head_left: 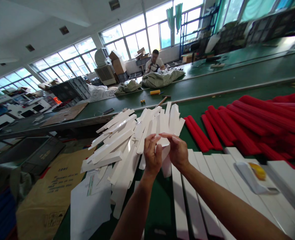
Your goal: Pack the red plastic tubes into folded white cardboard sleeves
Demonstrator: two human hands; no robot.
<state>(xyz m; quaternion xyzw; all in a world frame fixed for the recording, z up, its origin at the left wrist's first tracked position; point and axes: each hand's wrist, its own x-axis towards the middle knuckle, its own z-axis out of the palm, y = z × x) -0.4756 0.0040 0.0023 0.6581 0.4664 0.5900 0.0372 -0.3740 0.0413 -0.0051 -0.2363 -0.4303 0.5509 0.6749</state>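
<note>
My left hand (153,154) and my right hand (178,151) meet in front of me, fingertips almost touching. Their curled fingers frame the near end of a narrow white carton (164,142), partly hidden by the hands. Around and beyond it lies a loose heap of long white cartons (122,136), some flattened and some folded into shape. To the right of my right hand, closed white boxes (207,186) lie side by side in a row. Bundles of red ribbed sticks or tubes (237,123) are piled behind that row.
A white tape dispenser (256,178) with yellow tape rests on the boxes. Printed paper (87,203) and a brown sack (54,186) lie at left. A hammer (164,100) and yellow roll (155,92) lie farther back. Another person (155,63) sits across the green table (212,78).
</note>
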